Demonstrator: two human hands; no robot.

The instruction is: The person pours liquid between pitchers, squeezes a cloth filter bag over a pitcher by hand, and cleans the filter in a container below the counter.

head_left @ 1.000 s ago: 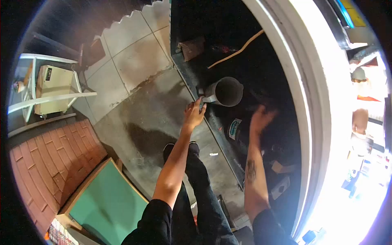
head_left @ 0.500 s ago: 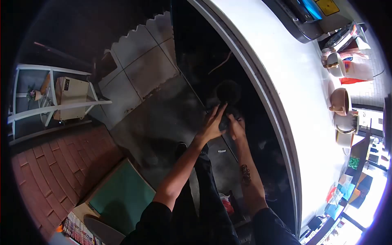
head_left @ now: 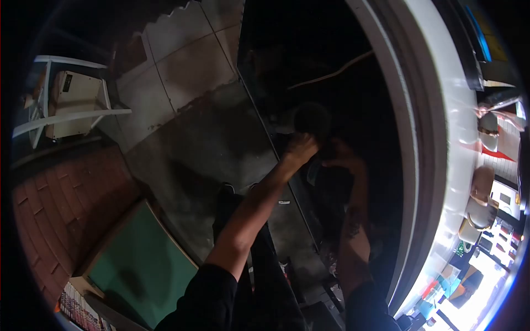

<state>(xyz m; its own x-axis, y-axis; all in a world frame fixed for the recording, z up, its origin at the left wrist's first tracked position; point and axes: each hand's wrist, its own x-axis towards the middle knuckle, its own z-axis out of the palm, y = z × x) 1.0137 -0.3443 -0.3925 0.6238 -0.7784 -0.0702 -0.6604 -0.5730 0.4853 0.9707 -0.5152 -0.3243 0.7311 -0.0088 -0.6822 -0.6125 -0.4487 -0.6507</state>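
My left hand (head_left: 302, 148) is curled closed at the lower edge of a dark, round, fuzzy-looking thing (head_left: 312, 118). Shadow hides what its fingers hold, if anything. To its right, inside the dark space under the white counter, is my right hand (head_left: 348, 159). Its thumb and fingers are apart and point left, with nothing visible between them. A faint greyish flat piece (head_left: 313, 172) shows just below the two hands, too dim to name.
The white counter (head_left: 452, 182) curves along the right, with mugs (head_left: 483, 185) on it. A thin pale cord (head_left: 334, 74) runs through the dark space. At left are a white metal rack (head_left: 72, 114), a brick-patterned surface (head_left: 61, 193) and a green-topped box (head_left: 141, 265).
My hands were close together around something dark; now they are apart. The left has closed near the round thing, and the right has moved right into deeper shadow. The view has shifted lower under the counter.
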